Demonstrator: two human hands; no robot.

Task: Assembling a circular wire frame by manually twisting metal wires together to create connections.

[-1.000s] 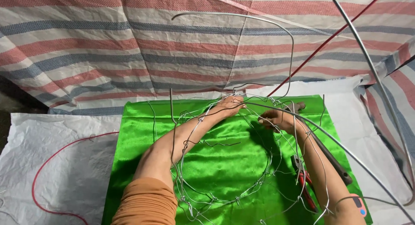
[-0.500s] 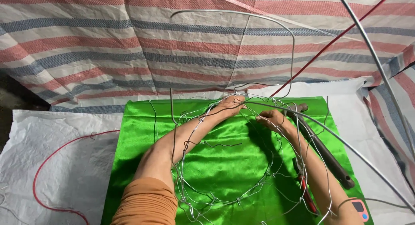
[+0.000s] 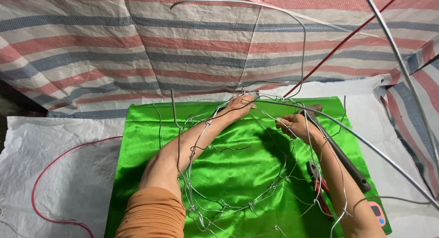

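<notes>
My left hand (image 3: 240, 105): fingers curled close on the far rim of the wire frame (image 3: 238, 174). My right hand (image 3: 295, 126): fingertips pinched narrow on a wire strand at the frame's right side. Frame: rings both my forearms, lying over green satin cloth (image 3: 146, 142). Red-handled pliers (image 3: 320, 190): on cloth by right forearm. Since half a second ago: both grips unchanged, right hand barely shifted.

Makeshift floor workshop, striped tarp (image 3: 137, 45) walling the upper frame, white woven sacking (image 3: 55, 174) at left, green satin cloth (image 3: 238, 164) centre, red-handled pliers (image 3: 320, 187) lower right
</notes>
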